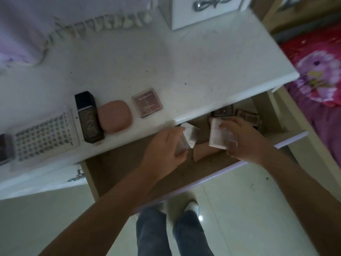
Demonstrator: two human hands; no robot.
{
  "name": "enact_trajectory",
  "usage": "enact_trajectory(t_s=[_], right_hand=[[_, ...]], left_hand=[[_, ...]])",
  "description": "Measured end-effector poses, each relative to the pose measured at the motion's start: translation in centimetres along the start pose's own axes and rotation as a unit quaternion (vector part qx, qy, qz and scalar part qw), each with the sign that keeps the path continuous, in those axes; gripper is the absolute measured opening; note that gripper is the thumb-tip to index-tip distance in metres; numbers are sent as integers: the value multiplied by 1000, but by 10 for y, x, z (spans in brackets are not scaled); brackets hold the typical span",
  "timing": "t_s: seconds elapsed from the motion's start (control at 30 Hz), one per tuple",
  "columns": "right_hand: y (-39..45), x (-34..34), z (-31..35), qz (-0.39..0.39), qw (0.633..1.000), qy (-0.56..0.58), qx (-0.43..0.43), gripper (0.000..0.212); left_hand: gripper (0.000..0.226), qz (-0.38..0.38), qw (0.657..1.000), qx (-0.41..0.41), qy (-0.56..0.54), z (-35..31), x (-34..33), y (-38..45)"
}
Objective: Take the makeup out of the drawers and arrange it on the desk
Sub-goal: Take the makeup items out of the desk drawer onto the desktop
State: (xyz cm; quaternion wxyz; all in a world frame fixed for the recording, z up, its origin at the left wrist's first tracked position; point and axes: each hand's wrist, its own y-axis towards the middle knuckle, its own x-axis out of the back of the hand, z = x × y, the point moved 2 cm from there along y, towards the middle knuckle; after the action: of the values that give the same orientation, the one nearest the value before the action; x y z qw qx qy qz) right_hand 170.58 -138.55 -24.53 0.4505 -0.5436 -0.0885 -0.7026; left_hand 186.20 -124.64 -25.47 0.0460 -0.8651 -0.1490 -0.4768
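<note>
The drawer under the white desk stands pulled out. Over it, my left hand grips a small pale compact by its near edge. My right hand holds a white eyeshadow palette, tilted up. Two dark palettes lie at the back of the drawer, and a beige item lies between my hands. In a row on the desk sit a false-lash tray, a dark foundation bottle, a pink compact and a square pink palette.
A dark box sits at the desk's left edge. A fringed lilac cloth covers the back left, and a white box with a metal handle stands at the back. A bed with a floral cover is on the right.
</note>
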Motion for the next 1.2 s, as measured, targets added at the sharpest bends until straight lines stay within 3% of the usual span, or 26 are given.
enact_trajectory(t_s=[0.07,0.17,0.3,0.4,0.5,0.53,0.6,0.67,0.7,0.8,0.93,1.07,1.2], right_hand=[[7,24,-1,-52,997,-33,37,70],[37,54,18,-90,991,-70,66,71],[77,56,39,-29,995,-81,44,70],[84,48,40,-21,997,-64,38,72],[75,37,31,-61,998,-17,30,73],[67,32,26,-88,996,18,19,70],[47,23,14,-164,984,75,6,59],[27,6,-1,-233,971,52,10,51],[21,-4,-10,-242,969,41,3,46],[15,-33,-30,-121,991,11,-55,39],[32,-63,-40,73,990,-92,-73,35],[54,-86,-38,147,968,-184,-84,34],[59,-91,-39,152,953,-250,-82,34]], left_hand=[[50,-25,999,-12,24,-10,18,32],[50,2,995,85,61,-11,29,80],[33,37,987,101,117,-9,20,105],[37,32,981,104,160,-9,15,101],[22,-60,984,-19,167,-18,2,71],[20,-46,984,-68,157,-22,-9,58],[22,61,978,-112,163,-19,-47,32],[48,168,967,-58,183,-14,-85,24],[57,181,962,-30,203,-11,-94,26],[52,251,933,-5,257,6,-110,40],[57,200,917,-38,344,28,-121,49],[43,174,916,-65,357,31,-131,48],[41,214,905,-27,367,22,-119,40]])
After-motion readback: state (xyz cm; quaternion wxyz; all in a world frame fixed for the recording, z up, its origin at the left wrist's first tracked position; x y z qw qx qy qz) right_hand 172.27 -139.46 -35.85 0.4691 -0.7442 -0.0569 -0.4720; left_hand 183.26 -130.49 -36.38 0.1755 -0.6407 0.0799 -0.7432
